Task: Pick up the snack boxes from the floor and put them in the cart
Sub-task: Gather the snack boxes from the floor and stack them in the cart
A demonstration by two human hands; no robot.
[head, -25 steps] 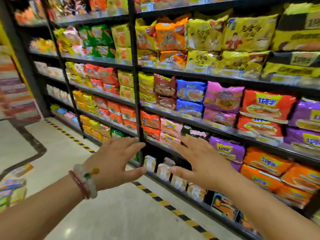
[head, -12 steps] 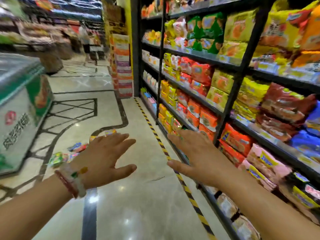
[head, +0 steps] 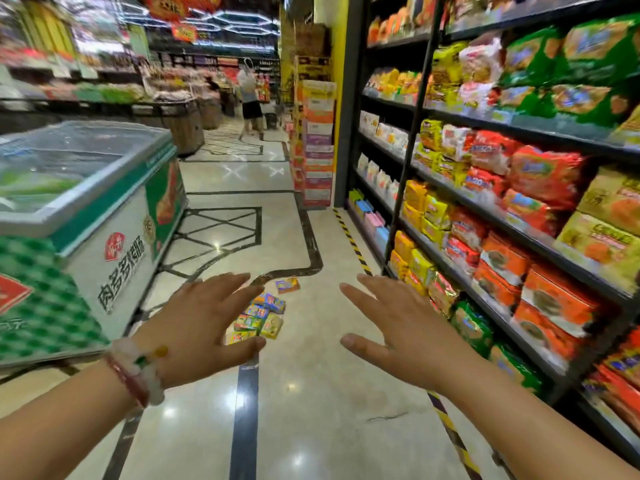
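Several small colourful snack boxes (head: 260, 317) lie in a loose heap on the shiny floor ahead, and one more box (head: 287, 285) lies apart just beyond them. My left hand (head: 204, 327), with bead bracelets on its wrist, is held out flat in the air, fingers straight, and covers the heap's left edge. My right hand (head: 398, 327) is stretched out the same way to the right of the boxes and holds nothing. No cart shows in this view.
A glass-topped chest freezer (head: 104, 216) stands on the left. Tall shelves of noodle packs (head: 519, 202) run along the right behind a yellow-black floor stripe (head: 351, 240). A stack of cartons (head: 317, 143) stands at the shelf's end, and a person (head: 250, 98) stands far down the aisle.
The view has swung left from the shelves to the aisle. The snack boxes, freezer and far aisle have come into sight. Both hands stay outstretched and empty.
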